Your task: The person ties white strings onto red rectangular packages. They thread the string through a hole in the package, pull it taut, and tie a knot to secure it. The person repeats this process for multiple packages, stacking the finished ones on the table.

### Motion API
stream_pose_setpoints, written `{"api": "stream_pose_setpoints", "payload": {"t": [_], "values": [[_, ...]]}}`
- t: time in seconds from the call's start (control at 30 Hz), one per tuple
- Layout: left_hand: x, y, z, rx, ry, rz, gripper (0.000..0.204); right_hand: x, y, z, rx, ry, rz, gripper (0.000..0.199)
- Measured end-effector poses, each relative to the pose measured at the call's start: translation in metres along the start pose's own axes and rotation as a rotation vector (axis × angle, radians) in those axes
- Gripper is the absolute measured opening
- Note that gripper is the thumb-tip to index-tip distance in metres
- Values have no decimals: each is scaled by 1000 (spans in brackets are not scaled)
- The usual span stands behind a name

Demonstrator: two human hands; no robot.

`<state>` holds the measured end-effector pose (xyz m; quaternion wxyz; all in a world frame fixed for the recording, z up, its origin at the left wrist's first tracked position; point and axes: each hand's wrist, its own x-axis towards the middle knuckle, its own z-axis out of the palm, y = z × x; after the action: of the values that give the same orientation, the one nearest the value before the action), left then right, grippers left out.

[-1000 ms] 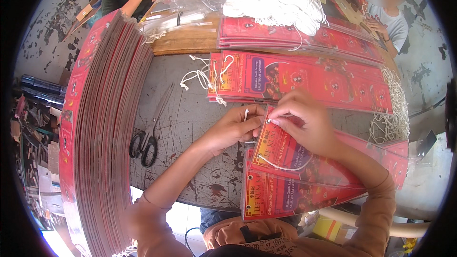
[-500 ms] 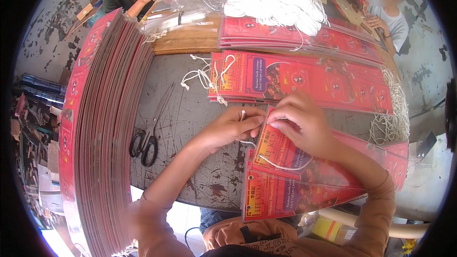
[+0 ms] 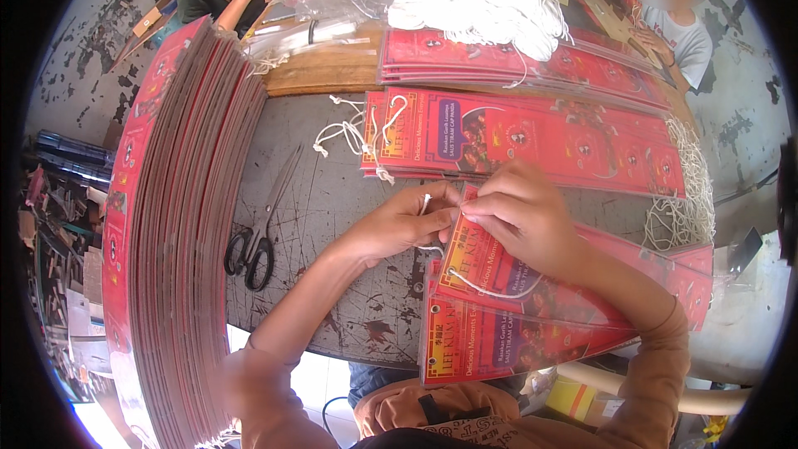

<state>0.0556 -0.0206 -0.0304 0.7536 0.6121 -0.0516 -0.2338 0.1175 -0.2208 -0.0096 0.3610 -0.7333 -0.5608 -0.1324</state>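
Note:
A long red printed card (image 3: 462, 259) with a yellow end lies tilted in front of me, its upper corner raised between my hands. White cord (image 3: 490, 293) is threaded through a hole near its lower corner and curves across its face. My left hand (image 3: 407, 223) is closed on the cord, and a short end stands up between the fingers. At the card's upper corner my right hand (image 3: 525, 220) pinches with thumb and fingers; the fingertips cover the hole there. Beneath lie more red cards (image 3: 465, 353), with a bare eyelet showing on the top one.
Black-handled scissors (image 3: 259, 256) lie left of my hands, beside a tall stack of red cards (image 3: 179, 224). Ahead is a pile of corded cards (image 3: 540, 137), and behind it a white cord hank (image 3: 474, 17). Loose cords (image 3: 680, 191) hang at right. Two people sit across the table.
Both hands stay at the card's upper corner, with the right fingertips shifted slightly left. A little more of the cord end shows above my left fingers.

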Motion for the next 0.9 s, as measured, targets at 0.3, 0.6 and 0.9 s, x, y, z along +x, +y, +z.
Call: {"api": "stream_pose_setpoints", "payload": {"t": [0.3,0.6,0.9], "values": [[1,-6,4,140,136,113,10,4,-10,-1,-117,-40,-24,13],[-4,-2,4,305,819,354,8,10,-18,-14,66,-45,134,18],[-16,-1,34,704,427,924,14,-2,-34,3,306,157,80,27]]}}
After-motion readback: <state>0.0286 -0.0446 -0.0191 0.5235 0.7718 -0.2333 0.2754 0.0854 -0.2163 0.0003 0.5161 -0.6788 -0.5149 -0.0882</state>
